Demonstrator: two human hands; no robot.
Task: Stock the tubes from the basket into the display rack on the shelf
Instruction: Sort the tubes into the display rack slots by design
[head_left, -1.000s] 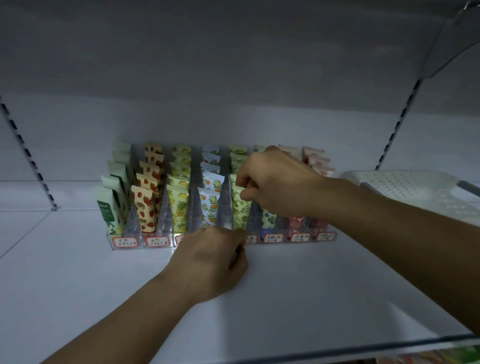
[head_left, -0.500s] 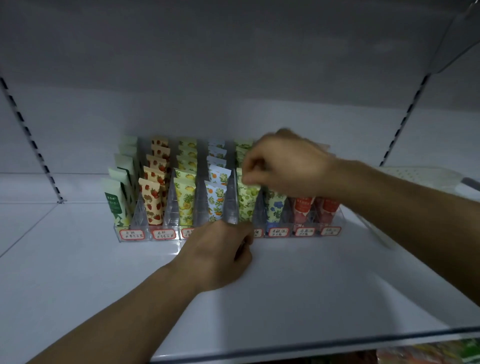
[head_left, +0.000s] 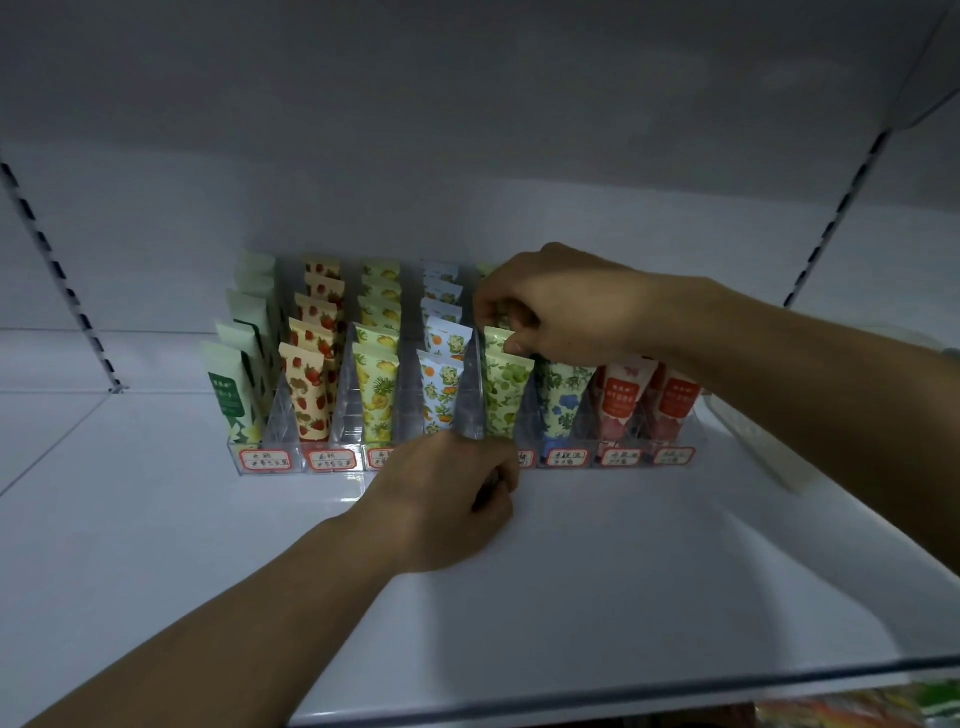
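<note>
A clear display rack (head_left: 280, 460) stands on the white shelf, its lanes filled with upright patterned tubes. My right hand (head_left: 566, 301) reaches over the lane of green-fruit tubes, its fingertips pinched on the top edge of the second green tube (head_left: 497, 339) behind the front green tube (head_left: 506, 395). My left hand (head_left: 447, 499) is curled against the rack's front edge, fingers closed on the base of a clear divider (head_left: 470, 395). The basket (head_left: 753, 441) is a pale shape at the right, mostly hidden by my right forearm.
Lanes from left hold green-white, strawberry, lemon, orange-flower, green-fruit, blue-flower and red tubes, with red-bordered labels (head_left: 332, 460) along the front. Slotted uprights (head_left: 57, 270) run up the back wall at both sides. The shelf's front lip (head_left: 675, 691) is near.
My right hand has stayed on the green-fruit lane, lifting slightly toward the back. My left hand stays at the rack front. The view has shifted, pushing the basket toward the right edge.
</note>
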